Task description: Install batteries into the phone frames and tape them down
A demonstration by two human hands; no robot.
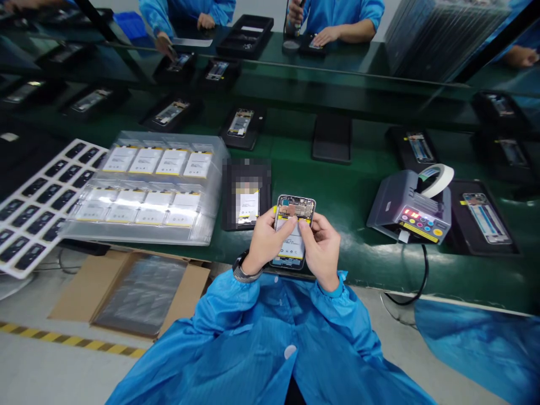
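An opened phone (292,250) with its circuit board and white battery exposed is held between my two hands, close to the bench edge. My left hand (270,239) grips its left side, thumb lying across the battery's upper part. On the right side my right hand (323,247) grips it, with the thumb pressed near the battery's yellow-edged top. The fingers behind the phone are hidden. Just left of my hands a black tray (263,174) carries another phone, partly pixelated. Beyond it lies a clear plastic tray (198,235) with several white batteries.
A grey tape dispenser (386,202) with a lit display stands right, its black cable (425,275) hanging over the edge. More phones in black trays (242,140) line the green bench (287,140). A white panel (25,270) holds black parts. Co-workers' hands (327,36) work opposite.
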